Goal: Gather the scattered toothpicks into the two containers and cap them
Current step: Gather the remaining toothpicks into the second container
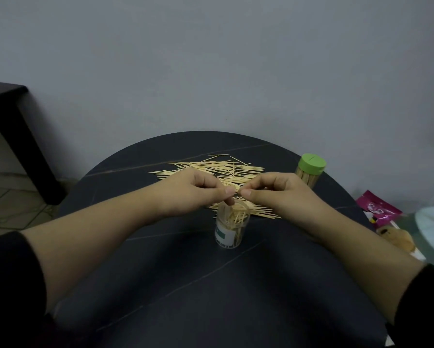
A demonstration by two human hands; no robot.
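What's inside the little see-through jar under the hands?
Toothpicks, leaning loosely against each other in the clear jar. Its white and green label hides whatever sits behind it, and the left hand covers part of the open top.

One open container (229, 228), one capped container (309, 175) at two o'clock, one pink packet (379, 205) at three o'clock, toothpicks (211, 167) beyond counting.

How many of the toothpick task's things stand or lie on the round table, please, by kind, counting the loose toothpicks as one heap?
Open clear container: 1
Green-capped container: 1
Heap of loose toothpicks: 1
Total: 3
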